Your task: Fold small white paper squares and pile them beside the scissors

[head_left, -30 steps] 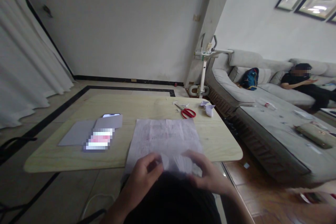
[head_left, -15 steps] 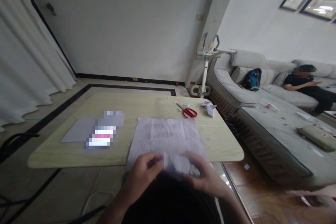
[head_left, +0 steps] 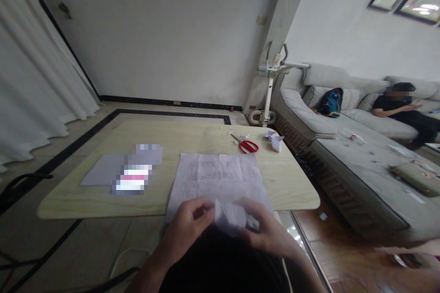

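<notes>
Between my two hands is a folded piece of paper [head_left: 231, 218], whitish with fine printed lines, held just over the near edge of the table. My left hand [head_left: 190, 222] pinches its left end between thumb and fingers. Around its right end curls my right hand [head_left: 263, 226], the fingers behind and the thumb in front. Under and beyond the hands lies a large creased sheet of printed paper [head_left: 220, 176], overhanging the table's near edge. Farther back rests a pair of scissors [head_left: 248, 145] with red handles, among small paper scraps [head_left: 244, 137].
The pale wooden table [head_left: 292, 187] has rounded corners. Crumpled paper pieces [head_left: 275, 142] lie at its back right. A white sheet [head_left: 98, 171] and a blurred-out item [head_left: 135, 176] are on the left. Beyond, a person [head_left: 398, 105] sits on a grey sofa [head_left: 360, 165] near a blue backpack [head_left: 332, 102].
Both hands keep their grip on the folded paper, which has shifted very slightly. The seated person's hands have moved a little. The rest looks the same.
</notes>
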### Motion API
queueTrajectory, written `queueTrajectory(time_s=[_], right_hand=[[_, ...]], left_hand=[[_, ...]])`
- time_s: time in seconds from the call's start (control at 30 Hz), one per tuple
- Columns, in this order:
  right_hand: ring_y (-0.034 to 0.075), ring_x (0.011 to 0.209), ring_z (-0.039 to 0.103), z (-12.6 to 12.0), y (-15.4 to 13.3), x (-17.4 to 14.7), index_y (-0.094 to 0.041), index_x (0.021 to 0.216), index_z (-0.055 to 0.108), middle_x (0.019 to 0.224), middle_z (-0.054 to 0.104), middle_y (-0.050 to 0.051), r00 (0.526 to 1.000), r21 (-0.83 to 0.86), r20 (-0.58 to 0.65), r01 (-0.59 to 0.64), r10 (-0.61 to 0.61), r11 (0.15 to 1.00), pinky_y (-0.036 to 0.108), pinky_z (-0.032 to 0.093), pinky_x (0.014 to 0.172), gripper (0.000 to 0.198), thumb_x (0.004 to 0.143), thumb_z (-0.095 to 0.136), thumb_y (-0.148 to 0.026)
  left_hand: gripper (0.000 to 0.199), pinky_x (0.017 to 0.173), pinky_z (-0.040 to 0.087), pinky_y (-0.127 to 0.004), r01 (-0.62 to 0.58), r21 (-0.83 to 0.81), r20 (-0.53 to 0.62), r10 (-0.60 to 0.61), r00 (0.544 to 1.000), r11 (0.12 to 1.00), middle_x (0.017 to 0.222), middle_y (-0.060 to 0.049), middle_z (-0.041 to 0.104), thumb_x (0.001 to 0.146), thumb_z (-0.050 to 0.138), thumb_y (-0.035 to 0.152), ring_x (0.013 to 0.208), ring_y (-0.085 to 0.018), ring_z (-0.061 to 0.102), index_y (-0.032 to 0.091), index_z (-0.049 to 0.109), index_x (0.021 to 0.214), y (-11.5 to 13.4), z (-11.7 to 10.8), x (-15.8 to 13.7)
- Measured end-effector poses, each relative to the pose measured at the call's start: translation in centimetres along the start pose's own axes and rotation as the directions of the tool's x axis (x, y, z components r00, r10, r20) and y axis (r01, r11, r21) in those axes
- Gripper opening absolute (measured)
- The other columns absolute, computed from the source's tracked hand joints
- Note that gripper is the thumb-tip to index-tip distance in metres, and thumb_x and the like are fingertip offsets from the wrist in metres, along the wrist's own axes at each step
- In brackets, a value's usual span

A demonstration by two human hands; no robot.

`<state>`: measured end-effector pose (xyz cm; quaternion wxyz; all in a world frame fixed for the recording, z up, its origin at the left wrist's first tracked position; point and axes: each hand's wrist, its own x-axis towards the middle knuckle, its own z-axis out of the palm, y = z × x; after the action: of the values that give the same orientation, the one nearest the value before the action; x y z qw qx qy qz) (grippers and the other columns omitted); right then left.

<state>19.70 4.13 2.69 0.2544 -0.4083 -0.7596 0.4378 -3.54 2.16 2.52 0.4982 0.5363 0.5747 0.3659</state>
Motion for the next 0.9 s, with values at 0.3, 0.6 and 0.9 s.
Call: queueTrajectory(time_s=[0.3,0.6,0.9], right_hand=[[0.024,0.084,0.064,-0.1,-0.8,0.2,-0.022,0.124,0.064,0.112,0.067,0.009,1.0,-0.013,0.011,-0.022,0.023,1.0,0.036,0.055,0.077,0.051,0.073,0.065,-0.025],[0.021,0.077,0.064,-0.5,-1.6,0.2,-0.022,0.125,0.065,0.106,0.07,0.007,0.998,-0.02,0.052,-0.039,0.04,0.999,0.031,0.056,0.07,0.053,0.072,0.068,-0.026],[0.026,0.09,0.066,-0.5,-1.8,0.1,-0.024,0.127,0.064,0.111,0.071,0.007,0.994,0.004,0.062,-0.088,0.087,0.996,0.035,0.056,0.076,0.057,0.07,0.073,-0.026]], left_hand=[[0.027,0.048,0.038,-0.022,-0.001,-0.002,0.048,0.001,0.999,1.0,0.064,0.0,0.062,0.082,0.059,0.037,0.055,-0.014,0.053,0.014,0.073,0.084,-0.4,0.1,0.4],[0.021,0.042,0.032,-0.02,0.033,-0.058,0.052,-0.03,0.998,0.998,0.054,0.004,0.054,0.077,0.065,0.035,0.047,-0.011,0.047,0.016,0.065,0.067,-1.1,0.8,0.5],[0.022,0.045,0.037,-0.021,0.039,-0.069,0.066,-0.034,0.997,0.997,0.055,0.004,0.057,0.075,0.065,0.035,0.048,-0.012,0.051,0.015,0.072,0.08,-0.5,0.9,0.4]])
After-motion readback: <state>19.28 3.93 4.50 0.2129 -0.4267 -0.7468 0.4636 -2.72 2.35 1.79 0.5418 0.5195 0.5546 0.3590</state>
